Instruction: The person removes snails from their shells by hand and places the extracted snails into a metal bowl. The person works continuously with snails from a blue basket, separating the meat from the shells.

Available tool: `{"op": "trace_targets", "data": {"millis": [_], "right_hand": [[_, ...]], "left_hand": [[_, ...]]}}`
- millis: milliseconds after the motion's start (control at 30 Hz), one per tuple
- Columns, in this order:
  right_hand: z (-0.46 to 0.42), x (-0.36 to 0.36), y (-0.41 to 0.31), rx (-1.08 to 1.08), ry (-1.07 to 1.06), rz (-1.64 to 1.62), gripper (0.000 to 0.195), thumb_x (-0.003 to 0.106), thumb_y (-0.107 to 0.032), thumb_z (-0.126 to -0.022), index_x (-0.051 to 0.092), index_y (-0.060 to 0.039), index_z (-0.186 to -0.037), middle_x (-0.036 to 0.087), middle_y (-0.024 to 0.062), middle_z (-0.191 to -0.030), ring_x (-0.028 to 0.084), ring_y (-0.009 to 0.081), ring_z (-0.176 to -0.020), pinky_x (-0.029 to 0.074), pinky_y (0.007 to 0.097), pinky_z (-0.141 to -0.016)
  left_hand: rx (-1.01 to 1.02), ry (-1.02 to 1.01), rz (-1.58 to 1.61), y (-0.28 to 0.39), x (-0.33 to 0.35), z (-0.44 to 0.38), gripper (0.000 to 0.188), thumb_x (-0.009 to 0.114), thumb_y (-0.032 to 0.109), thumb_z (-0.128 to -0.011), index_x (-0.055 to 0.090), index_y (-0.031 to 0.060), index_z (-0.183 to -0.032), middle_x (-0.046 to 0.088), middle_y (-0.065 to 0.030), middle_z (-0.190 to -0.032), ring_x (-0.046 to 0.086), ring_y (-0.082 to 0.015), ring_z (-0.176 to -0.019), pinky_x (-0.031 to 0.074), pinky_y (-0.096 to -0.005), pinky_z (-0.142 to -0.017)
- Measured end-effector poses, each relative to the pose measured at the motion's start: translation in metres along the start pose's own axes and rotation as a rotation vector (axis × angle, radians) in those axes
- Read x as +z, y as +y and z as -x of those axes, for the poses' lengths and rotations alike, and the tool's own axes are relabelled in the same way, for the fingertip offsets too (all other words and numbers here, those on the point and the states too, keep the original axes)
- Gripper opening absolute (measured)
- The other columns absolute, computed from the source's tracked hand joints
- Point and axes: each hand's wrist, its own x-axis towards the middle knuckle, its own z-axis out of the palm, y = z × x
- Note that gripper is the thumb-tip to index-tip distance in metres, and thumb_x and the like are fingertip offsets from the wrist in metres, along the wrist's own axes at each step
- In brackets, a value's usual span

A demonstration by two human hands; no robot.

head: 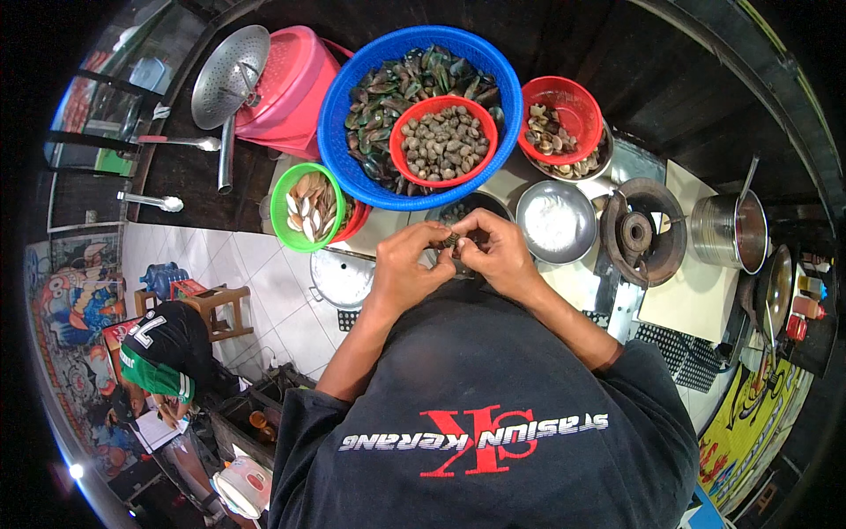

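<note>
My left hand [415,256] and my right hand [497,252] meet before my chest, fingertips pinching a small ribbed cockle [453,239] between them. Under the fingers is a dark bowl [503,206] of shellfish, partly hidden by my hands. Just beyond stands a big blue plastic basket [334,159] of green mussels [380,99]. Inside it, on the mussels, rests a red basket [398,157] of small round cockles [443,144]. Left of my hands, a green basket [279,228] holds elongated clams [310,208]. To the right lies a shiny metal bowl [556,221].
A red basket [578,109] of shells sits over another bowl at back right. Farther right are a cast-iron burner [636,231] and a steel pot [714,231]. A perforated ladle [228,79] leans by a pink bucket [291,86]. Another person [168,350] bends over papers at left.
</note>
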Motion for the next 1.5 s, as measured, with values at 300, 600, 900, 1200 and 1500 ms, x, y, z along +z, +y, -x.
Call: {"op": "trace_targets", "data": {"millis": [300,600,900,1200,1500], "right_hand": [[-0.002,-0.005,-0.001,0.039,-0.03,-0.126,0.015,0.065,-0.009,-0.084,0.062,0.0017,-0.095,0.063,0.0047,-0.083,0.055,0.0059,-0.076,0.048,0.0251,-0.064],[-0.005,-0.009,0.003,0.054,-0.047,-0.138,0.016,0.066,-0.013,-0.087,0.062,0.0002,-0.095,0.063,0.0033,-0.083,0.055,0.0056,-0.075,0.047,0.0237,-0.065],[-0.004,-0.006,-0.009,0.074,-0.078,-0.178,0.012,0.058,-0.009,-0.092,0.06,0.0023,-0.096,0.062,0.0046,-0.085,0.059,0.0073,-0.076,0.051,0.0253,-0.067],[-0.01,-0.003,-0.008,0.157,0.037,-0.479,0.009,0.06,-0.008,-0.093,0.057,-0.0005,-0.097,0.061,0.0046,-0.09,0.062,0.0101,-0.079,0.057,0.0261,-0.069],[-0.01,-0.002,-0.01,0.151,0.004,-0.415,0.009,0.06,-0.009,-0.093,0.057,-0.0006,-0.095,0.062,0.0045,-0.09,0.061,0.0088,-0.08,0.055,0.0245,-0.068]], "left_hand": [[-0.057,-0.02,0.033,0.004,0.002,-0.004,0.024,0.067,-0.006,-0.066,0.066,-0.0052,-0.091,0.069,-0.016,-0.094,0.07,-0.0231,-0.085,0.058,-0.0308,-0.076],[-0.125,-0.019,0.09,0.011,0.003,-0.011,0.024,0.067,-0.006,-0.068,0.066,-0.0049,-0.091,0.069,-0.0138,-0.091,0.07,-0.0193,-0.082,0.057,-0.0292,-0.075],[-0.11,0.014,0.08,-0.011,0.001,-0.008,0.014,0.059,-0.008,-0.073,0.065,-0.0031,-0.085,0.069,-0.0144,-0.091,0.068,-0.0209,-0.071,0.054,-0.0284,-0.062],[-0.034,0.051,0.169,0.002,0.0,-0.017,0.022,0.061,-0.007,-0.074,0.065,-0.0034,-0.096,0.065,-0.0138,-0.092,0.066,-0.0203,-0.077,0.054,-0.0289,-0.069],[-0.066,0.004,0.173,-0.001,-0.004,-0.017,0.021,0.068,-0.004,-0.074,0.065,-0.004,-0.096,0.067,-0.0146,-0.094,0.068,-0.0194,-0.079,0.055,-0.029,-0.071]]}}
